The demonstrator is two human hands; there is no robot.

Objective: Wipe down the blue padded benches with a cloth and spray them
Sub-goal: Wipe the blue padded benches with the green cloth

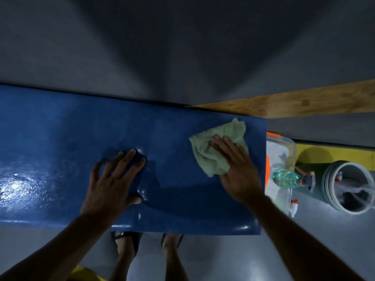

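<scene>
A blue padded bench [60,128] runs across the view from the left edge to its right end near the middle right. A crumpled pale green cloth [211,147] lies on the bench near that right end. My right hand [237,169] presses flat on the cloth with straight fingers. My left hand [113,179] rests flat on the bench pad with fingers spread, denting the padding. A clear spray bottle [286,178] with greenish liquid lies just past the bench's right end, on a clear box.
A clear plastic box with orange clips [281,147] sits by the bench's right end. A round grey-green container [351,187] stands on the floor further right. A wooden plank [294,102] runs along the grey wall. My feet in sandals [125,242] stand below the bench.
</scene>
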